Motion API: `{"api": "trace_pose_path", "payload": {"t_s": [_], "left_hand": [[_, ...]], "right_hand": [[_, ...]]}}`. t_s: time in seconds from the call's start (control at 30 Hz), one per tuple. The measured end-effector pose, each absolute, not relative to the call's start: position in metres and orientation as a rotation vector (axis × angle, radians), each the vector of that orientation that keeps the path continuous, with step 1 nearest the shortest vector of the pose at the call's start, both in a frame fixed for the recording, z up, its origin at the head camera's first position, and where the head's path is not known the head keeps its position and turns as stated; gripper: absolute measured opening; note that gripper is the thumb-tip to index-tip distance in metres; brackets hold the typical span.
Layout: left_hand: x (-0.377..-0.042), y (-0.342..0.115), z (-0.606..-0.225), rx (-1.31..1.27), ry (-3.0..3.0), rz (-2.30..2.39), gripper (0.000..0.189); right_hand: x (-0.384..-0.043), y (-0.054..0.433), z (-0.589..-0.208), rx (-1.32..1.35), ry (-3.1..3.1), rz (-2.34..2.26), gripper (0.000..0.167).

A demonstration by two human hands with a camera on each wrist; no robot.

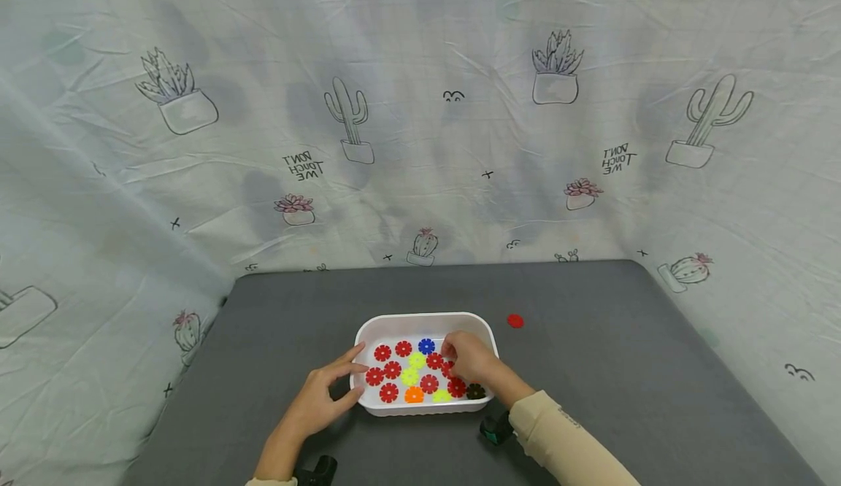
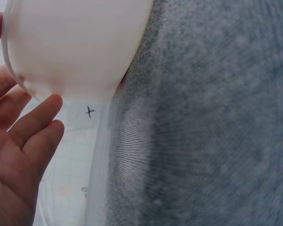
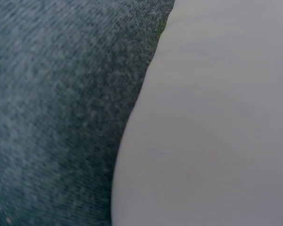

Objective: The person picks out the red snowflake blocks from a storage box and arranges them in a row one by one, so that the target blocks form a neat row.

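Gray table: tray, red disc

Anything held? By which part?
Left hand touches the white tray at its left end, no clear grip. Right hand, inside the tray: can't tell, view obscured.

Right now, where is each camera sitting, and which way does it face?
Head: on the person's head, looking forward and down at the white tray and patterned cloth; left hand and right hand show.
Left wrist: on that wrist, looking at the tray's outside and the grey table; the left hand's fingers show.
Right wrist: on that wrist, looking closely at the tray's outside; no hand shows.
Shared: both wrist views show tray and table.
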State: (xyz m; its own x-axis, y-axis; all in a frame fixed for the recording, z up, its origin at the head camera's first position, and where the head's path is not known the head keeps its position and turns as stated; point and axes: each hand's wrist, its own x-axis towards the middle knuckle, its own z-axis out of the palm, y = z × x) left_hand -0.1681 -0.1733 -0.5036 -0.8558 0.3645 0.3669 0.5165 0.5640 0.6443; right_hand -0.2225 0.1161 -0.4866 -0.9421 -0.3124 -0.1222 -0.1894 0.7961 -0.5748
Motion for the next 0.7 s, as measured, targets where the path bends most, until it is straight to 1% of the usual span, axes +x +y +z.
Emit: {"api": "trace_pose_path", "payload": {"t_s": [0.33, 0.57, 0.7], "left_hand": [[-0.1691, -0.1733, -0.5044, -0.735, -2.615, -1.168, 0.026], [-0.1688, -0.1728, -0.5034, -0.732, -2.616, -1.169, 0.027], [-0.1686, -0.1729, -0.5033, -0.727, -2.617, -1.170, 0.026]], "right_hand": [[-0.2212, 0.1154, -0.4873, -0.379, 2.756, -0.848, 0.023], [-0.2214, 0.1150, -0.4864, -0.372, 2.753, -0.826, 0.027], [-0.2219, 0.1140, -0.4859, -0.380, 2.761, -0.791, 0.026]]}}
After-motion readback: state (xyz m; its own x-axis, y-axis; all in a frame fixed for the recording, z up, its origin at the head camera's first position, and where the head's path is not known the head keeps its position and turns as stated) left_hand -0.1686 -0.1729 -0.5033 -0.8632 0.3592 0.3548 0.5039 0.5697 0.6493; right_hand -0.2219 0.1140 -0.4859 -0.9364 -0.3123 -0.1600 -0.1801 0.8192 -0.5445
